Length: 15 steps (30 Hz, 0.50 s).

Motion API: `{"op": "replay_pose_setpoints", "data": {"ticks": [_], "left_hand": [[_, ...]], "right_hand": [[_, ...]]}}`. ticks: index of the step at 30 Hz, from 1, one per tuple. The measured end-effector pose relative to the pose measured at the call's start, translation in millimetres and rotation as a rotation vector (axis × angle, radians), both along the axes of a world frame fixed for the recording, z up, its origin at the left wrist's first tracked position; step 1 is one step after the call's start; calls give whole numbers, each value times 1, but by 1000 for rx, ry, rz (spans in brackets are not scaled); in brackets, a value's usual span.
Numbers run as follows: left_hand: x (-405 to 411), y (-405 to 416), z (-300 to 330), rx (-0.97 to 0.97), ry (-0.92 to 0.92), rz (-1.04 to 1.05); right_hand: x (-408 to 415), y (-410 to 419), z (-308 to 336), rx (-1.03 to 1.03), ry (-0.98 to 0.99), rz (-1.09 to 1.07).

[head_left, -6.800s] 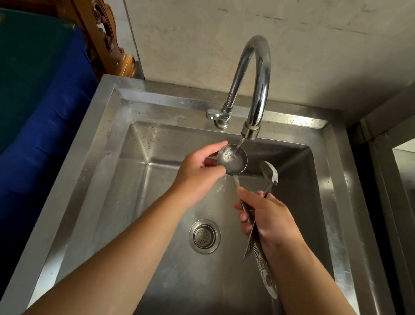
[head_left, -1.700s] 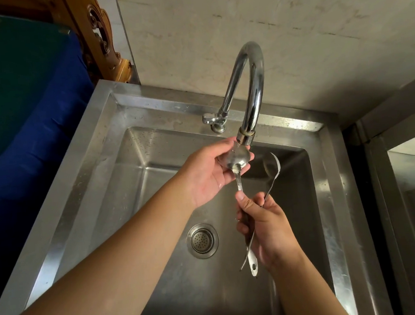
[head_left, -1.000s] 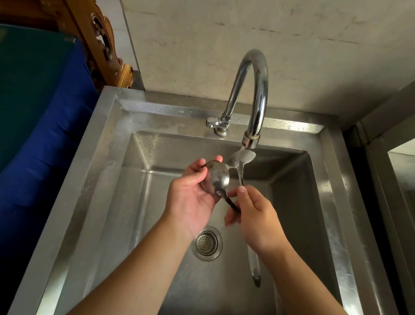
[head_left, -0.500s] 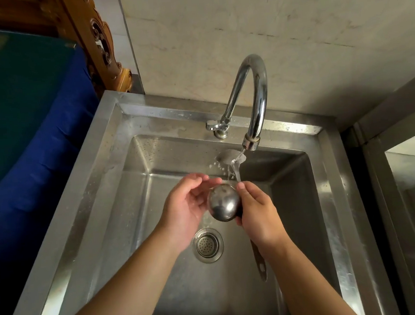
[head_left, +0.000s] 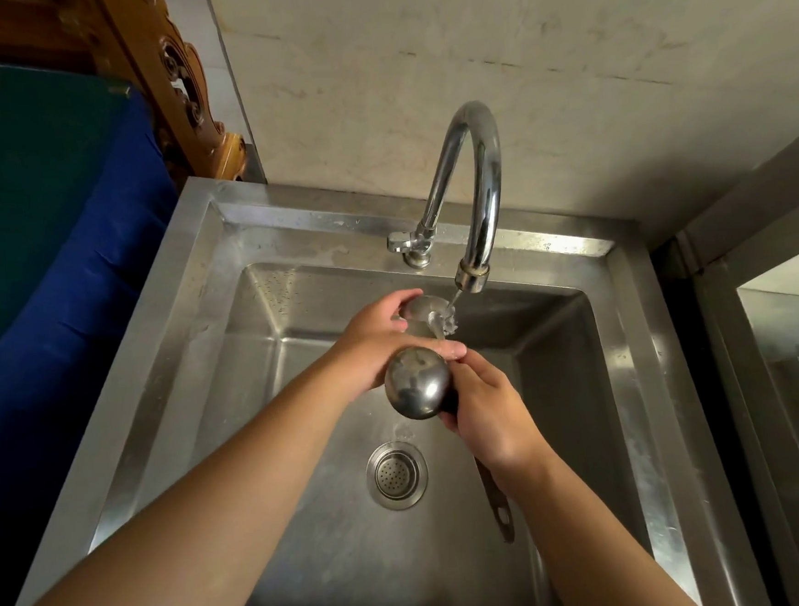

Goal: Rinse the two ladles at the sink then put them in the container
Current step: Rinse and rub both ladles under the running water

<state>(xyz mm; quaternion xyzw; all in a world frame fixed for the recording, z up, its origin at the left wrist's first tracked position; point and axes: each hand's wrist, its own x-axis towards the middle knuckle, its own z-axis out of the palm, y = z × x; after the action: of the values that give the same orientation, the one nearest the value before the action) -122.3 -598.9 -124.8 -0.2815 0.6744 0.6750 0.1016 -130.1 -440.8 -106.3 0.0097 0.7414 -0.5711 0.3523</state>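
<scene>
Big steel sink [head_left: 184,319] fills most of the view, drain strainer [head_left: 396,475] near the middle of the basin floor, gooseneck faucet [head_left: 475,191] on the back rim with water running out of the spout. No container anywhere in view, so that part is well off.

Both hands are over the basin, close together under the spout. The right hand [head_left: 492,415] is closed around both handles, one handle end [head_left: 500,515] poking out below the wrist toward the front edge. The nearer ladle [head_left: 417,381] has its bowl turned back-side up, out of the stream. The farther ladle [head_left: 424,312] sits right under the water, and the left hand [head_left: 381,342] is cupped over its bowl, fingers rubbing it.

My take: the rinse is midway. To do it well, I'd keep the grip firm since wet steel is slippery, turn the bowl so water hits inside and out, then swap.

No brand, label or writing I can read anywhere.
</scene>
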Motion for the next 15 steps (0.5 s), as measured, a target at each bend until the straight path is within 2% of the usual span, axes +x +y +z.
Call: {"op": "replay_pose_setpoints", "data": {"ticks": [3,7,15], "left_hand": [[-2,-5,-7,86,96,56],[-7,-1,-11,-11,143,128],[-11,13,-16,5,197,115]], "right_hand": [[-1,-1,-3,-47,42,5],[4,3,-10,-131,48,8],[12,13,-19,-128,86,51]]}}
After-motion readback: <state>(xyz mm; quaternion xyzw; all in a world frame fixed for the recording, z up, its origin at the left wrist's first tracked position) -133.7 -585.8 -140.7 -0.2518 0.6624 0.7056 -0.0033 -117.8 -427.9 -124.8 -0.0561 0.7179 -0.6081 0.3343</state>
